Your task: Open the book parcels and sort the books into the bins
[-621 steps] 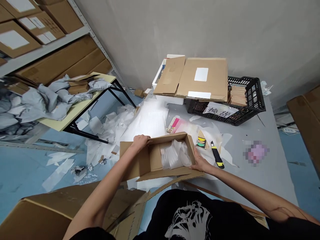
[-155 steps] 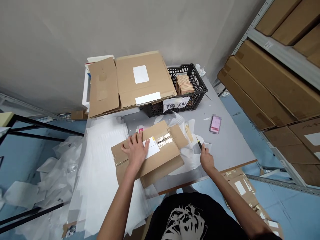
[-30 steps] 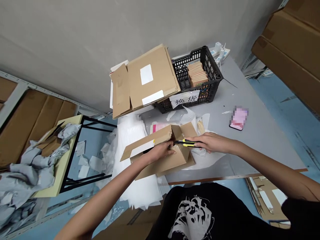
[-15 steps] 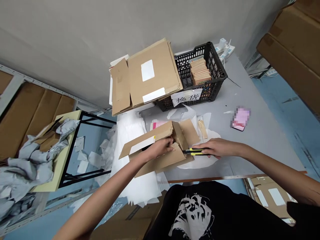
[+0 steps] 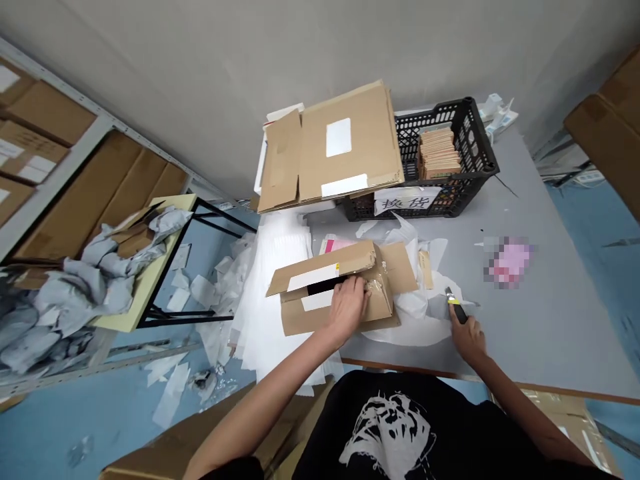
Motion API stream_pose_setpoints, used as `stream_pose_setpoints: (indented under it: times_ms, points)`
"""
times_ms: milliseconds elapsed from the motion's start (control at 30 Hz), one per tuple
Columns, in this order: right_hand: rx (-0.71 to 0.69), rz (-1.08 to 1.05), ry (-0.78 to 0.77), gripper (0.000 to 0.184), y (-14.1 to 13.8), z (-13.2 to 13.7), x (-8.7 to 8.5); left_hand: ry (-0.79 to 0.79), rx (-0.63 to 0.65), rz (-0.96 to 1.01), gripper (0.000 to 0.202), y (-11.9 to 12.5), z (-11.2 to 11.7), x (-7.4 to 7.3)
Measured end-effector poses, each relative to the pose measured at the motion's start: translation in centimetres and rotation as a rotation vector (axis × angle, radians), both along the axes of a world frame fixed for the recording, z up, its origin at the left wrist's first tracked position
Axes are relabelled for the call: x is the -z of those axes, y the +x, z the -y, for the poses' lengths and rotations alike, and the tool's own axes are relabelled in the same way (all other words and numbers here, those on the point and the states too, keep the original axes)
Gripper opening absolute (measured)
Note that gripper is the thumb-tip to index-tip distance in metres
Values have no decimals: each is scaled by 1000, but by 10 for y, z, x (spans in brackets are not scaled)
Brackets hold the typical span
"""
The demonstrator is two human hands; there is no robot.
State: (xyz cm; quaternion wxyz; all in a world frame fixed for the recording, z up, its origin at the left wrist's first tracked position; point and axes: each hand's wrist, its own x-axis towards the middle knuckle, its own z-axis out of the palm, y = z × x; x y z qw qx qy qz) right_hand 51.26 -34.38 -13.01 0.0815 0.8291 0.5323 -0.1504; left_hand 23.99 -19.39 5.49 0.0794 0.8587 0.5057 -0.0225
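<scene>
A small cardboard box (image 5: 300,319) lies on the grey table (image 5: 550,333) with its taped top flaps partly lifted. My left hand (image 5: 347,308) rests on the top of the box, fingers curled over the edge of a flap. My right hand (image 5: 467,335) is to the right of the box, closed around a yellow and black utility knife (image 5: 454,306) whose tip points away from me over white wrapping paper (image 5: 415,330).
A black plastic crate (image 5: 475,167) with stacked brown packets stands at the back, with flattened cardboard (image 5: 335,150) leaning next to it. A pink phone (image 5: 507,262) lies on the right. White foam sheets (image 5: 270,293) spill off the table's left edge. Shelves with boxes flank both sides.
My right hand has drawn the knife away from the box to the right. My left hand has shifted onto the box's top flap. The view has swung slightly left.
</scene>
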Motion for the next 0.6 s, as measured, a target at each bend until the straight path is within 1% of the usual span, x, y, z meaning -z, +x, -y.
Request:
stream_pose_setpoints:
  times_ms: [33,67,100,167,200,233,267,300,333,367,400,433,467,533,600]
  points:
    - [10,-24,67,47,1,-7,-12,61,-7,38,18,-1,3,9]
    - [7,-63,155,45,1,-19,-32,117,-8,72,20,-3,5,17]
    - [-7,-110,265,45,1,-33,-58,163,-1,99,23,-4,7,24]
    - [-141,-258,514,51,-12,-69,-126,218,47,130,26,-4,10,35]
    - [-265,-291,606,53,-25,-87,-162,226,85,138,27,-3,11,38]
    - [-429,-313,651,55,-43,-104,-196,225,131,144,27,-1,13,40]
    - [-609,-325,635,54,-65,-119,-225,220,176,150,27,0,16,40]
    - [-780,-315,606,54,-91,-132,-249,216,216,158,26,2,20,40]
    - [-911,-282,564,56,-118,-142,-264,219,253,171,26,4,24,39]
    - [-999,-244,512,61,-145,-150,-272,230,288,189,28,6,28,37]
    - [-1065,-208,443,68,-170,-157,-274,249,328,209,31,7,32,35]
    - [-1090,-159,372,72,-192,-162,-271,276,375,226,34,7,35,33]
    - [-1084,-99,299,74,-209,-167,-266,307,437,236,36,7,36,31]
    - [-1006,8,185,69,-227,-175,-255,373,597,227,34,5,34,26]
    - [-908,40,142,67,-224,-185,-255,399,745,196,29,-1,29,18]
